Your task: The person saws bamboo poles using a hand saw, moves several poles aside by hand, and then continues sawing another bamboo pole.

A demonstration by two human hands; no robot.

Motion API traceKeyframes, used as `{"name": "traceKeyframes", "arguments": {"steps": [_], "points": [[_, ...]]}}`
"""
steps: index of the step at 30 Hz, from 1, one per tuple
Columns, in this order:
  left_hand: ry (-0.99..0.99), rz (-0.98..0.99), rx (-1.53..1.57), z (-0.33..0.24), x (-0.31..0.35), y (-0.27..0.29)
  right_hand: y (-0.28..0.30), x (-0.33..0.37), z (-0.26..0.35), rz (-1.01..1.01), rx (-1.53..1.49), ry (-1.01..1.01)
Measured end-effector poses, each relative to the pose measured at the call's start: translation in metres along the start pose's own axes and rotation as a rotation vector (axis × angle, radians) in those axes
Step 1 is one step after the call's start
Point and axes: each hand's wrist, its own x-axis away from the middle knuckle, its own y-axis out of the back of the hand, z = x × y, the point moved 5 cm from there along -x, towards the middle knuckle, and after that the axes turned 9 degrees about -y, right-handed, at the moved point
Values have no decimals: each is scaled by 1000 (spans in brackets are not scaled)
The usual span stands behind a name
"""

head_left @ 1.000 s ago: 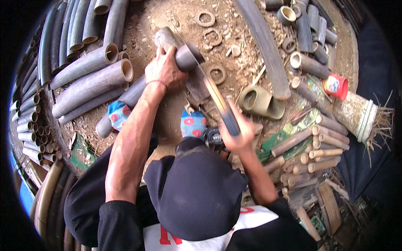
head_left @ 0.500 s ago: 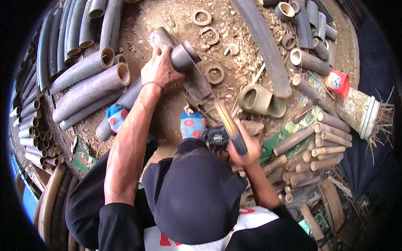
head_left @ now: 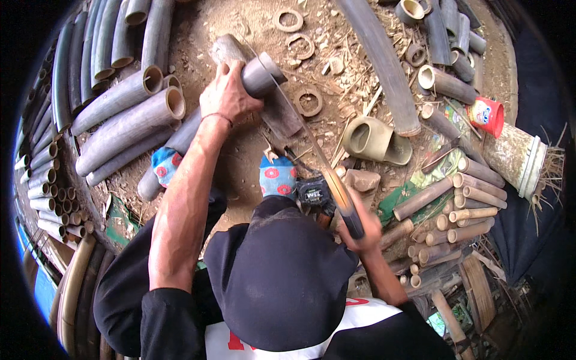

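Note:
My left hand (head_left: 228,96) is wrapped over a dark bamboo pole (head_left: 259,81) close to its cut end, pressing it down. The pole runs from beside my left foot up to the right, over a wooden block (head_left: 282,120). My right hand (head_left: 362,225) is closed round the black and orange handle of a handsaw (head_left: 313,144), slightly blurred. Its thin blade reaches up and left to the pole, crossing it just short of the end; how deep the cut goes is hidden.
Bamboo poles (head_left: 132,126) lie stacked at left, with short pieces (head_left: 474,198) at right. Sawn bamboo rings (head_left: 308,102), an olive slipper (head_left: 375,141), a tape measure (head_left: 315,192), a red tub (head_left: 486,117) and a white bucket (head_left: 516,159) lie around. My socked feet (head_left: 278,179) stand near the pole.
My right hand has drawn the saw back, down and to the right, so less blade shows beyond the pole. My left hand stays on the pole, almost unmoved.

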Motion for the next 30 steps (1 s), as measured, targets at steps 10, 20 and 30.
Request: {"name": "traceKeyframes", "arguments": {"steps": [10,20,30], "points": [[-18,7,37,-11,-4,-9,-57,-135,18,-208,-166,189],[-7,3,15,4,1,-9,15,24,-17,1,70,39],[-114,-179,-53,1,-2,-9,-1,-29,-5,-125,-20,132]]}}
